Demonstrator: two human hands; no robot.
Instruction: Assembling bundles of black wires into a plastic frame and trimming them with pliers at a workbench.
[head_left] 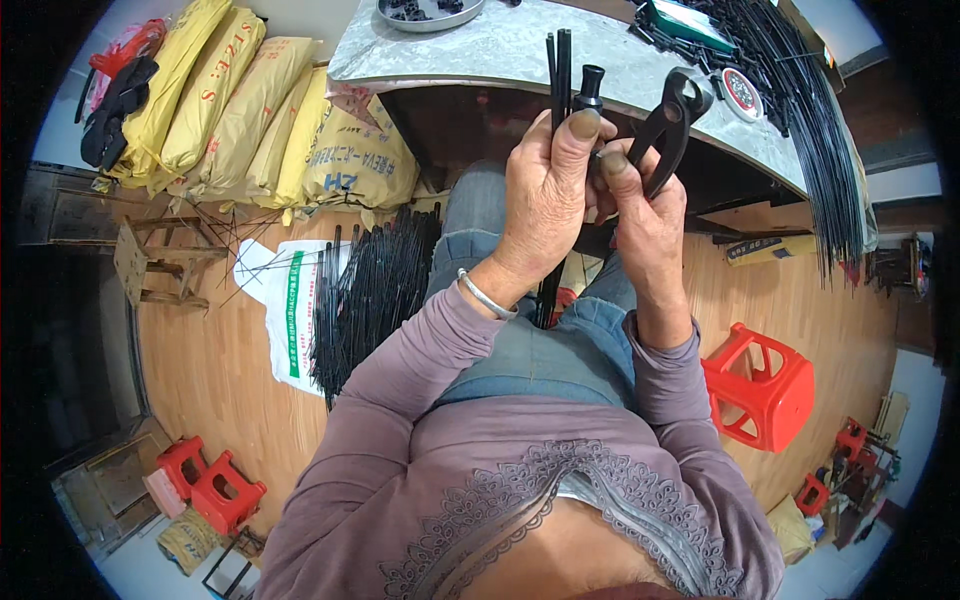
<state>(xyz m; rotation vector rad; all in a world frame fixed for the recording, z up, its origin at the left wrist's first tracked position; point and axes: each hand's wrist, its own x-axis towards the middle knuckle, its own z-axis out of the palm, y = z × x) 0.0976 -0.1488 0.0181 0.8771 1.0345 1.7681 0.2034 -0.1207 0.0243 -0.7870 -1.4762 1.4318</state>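
My left hand (545,190), with a bracelet at the wrist, is closed round several thin black rods (563,70). Their upper ends rise past my fingers, and dark lengths show below between my knees. Beside the rods, a black flared fitting (591,84) stands upright under my left thumb. Black end-cutting pincers (670,125) are in my right hand (650,215), which is closed with its thumb pressed near my left fingers. Their rounded jaws point up and away. What my right thumb and fingertips pinch, besides the pincers, is hidden.
Ahead, a marbled table (480,55) carries a metal dish (430,14), a round dial (740,93) and long black rods (825,200). Rods (375,285) lie on the floor at left, near yellow sacks (355,155) and a wooden stool (165,260). A red stool (780,395) stands right.
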